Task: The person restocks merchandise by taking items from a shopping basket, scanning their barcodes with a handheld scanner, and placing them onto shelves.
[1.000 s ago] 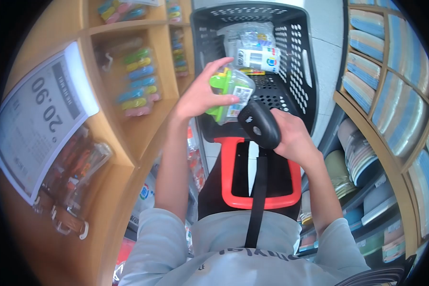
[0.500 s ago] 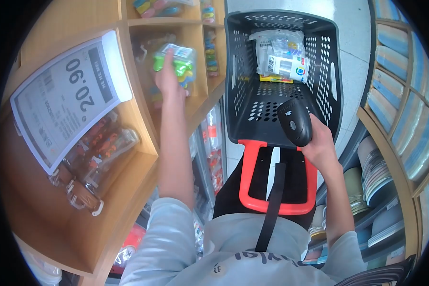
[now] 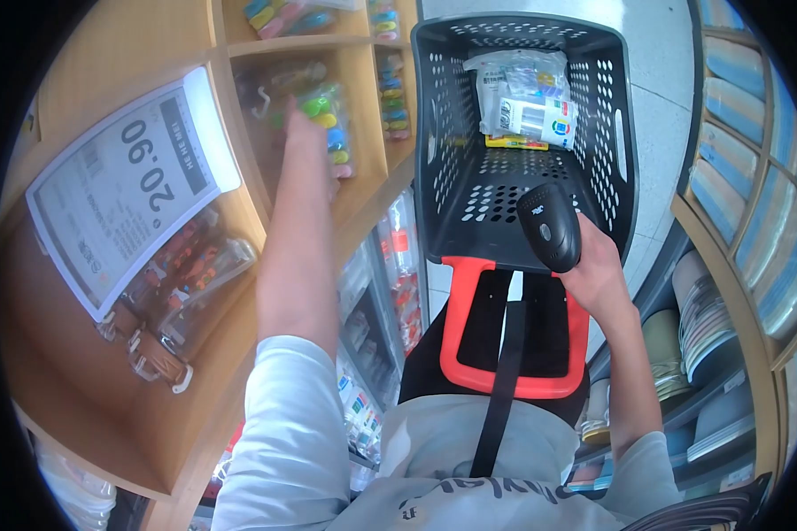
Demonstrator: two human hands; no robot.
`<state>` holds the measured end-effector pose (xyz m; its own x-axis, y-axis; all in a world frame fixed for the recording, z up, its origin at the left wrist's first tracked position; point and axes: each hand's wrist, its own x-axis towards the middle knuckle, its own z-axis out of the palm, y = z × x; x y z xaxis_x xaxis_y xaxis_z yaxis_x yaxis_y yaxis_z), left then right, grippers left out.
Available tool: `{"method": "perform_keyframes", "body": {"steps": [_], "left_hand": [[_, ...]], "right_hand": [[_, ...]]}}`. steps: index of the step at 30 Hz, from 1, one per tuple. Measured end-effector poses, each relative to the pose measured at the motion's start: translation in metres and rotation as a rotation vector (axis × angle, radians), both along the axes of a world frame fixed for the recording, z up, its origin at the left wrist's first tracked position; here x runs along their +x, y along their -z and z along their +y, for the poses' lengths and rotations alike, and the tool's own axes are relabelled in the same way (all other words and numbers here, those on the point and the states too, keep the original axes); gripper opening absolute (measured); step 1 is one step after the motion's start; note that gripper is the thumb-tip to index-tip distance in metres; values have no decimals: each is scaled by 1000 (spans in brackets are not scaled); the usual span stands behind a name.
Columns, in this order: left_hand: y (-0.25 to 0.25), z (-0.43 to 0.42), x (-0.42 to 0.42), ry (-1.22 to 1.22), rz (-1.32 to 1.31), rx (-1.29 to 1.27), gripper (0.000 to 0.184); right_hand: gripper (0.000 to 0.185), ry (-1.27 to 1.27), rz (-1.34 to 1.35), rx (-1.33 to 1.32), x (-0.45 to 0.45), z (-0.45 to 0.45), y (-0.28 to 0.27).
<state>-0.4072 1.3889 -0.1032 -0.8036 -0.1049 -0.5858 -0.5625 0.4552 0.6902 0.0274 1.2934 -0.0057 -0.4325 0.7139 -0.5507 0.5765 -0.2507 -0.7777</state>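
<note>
My left hand (image 3: 305,133) reaches into a cubby of the wooden shelf (image 3: 363,97). It is at the left side of a clear plastic package (image 3: 335,137) with green, yellow, blue and pink pieces inside. The fingers are blurred and partly hidden, so I cannot tell whether they grip the package. My right hand (image 3: 598,265) is closed around a black barcode scanner (image 3: 547,228), held over the near end of a dark grey shopping basket (image 3: 422,150). Clear packs (image 3: 518,71), a white-and-clear pack (image 3: 540,119) and a yellow item (image 3: 515,142) lie at the basket's far end.
The basket's red handle (image 3: 514,385) is close to my waist. A price sign (image 3: 128,190) reading 20.90 stands on the left shelf above bagged brown items (image 3: 181,265). Racks at right hold striped packs (image 3: 731,111) and stacked round items (image 3: 704,323).
The package by my left hand has lost its visible white label side and now shows its colored pieces in a column. My left forearm has shifted slightly left. The right hand and scanner barely moved.
</note>
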Motion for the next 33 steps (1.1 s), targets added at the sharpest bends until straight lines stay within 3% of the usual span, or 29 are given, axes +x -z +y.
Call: {"method": "perform_keyframes", "body": {"steps": [4,12,15,17,19,26,29,33], "left_hand": [[30,-5,-23,101,-56,10,63],[93,-17,-105,527,570,-774,78],[46,-5,-19,454,661,-748,85],[55,-17,-16,536,705,-828,85],[40,-30,8,866,758,-790,86],[37,-36,5,1020,738,-949,111],[20,-28,-5,953,537,-882,111],[34,-36,-23,841,654,-888,108]], "right_hand": [[32,52,30,-45,11,-3,1],[25,133,74,-16,18,-4,0],[29,144,64,-35,18,-3,1],[32,142,53,-60,18,-2,1],[32,136,41,-59,18,0,-1],[32,130,16,-44,16,0,3],[33,121,4,-67,13,-2,3],[34,99,4,-46,11,-4,3]]}}
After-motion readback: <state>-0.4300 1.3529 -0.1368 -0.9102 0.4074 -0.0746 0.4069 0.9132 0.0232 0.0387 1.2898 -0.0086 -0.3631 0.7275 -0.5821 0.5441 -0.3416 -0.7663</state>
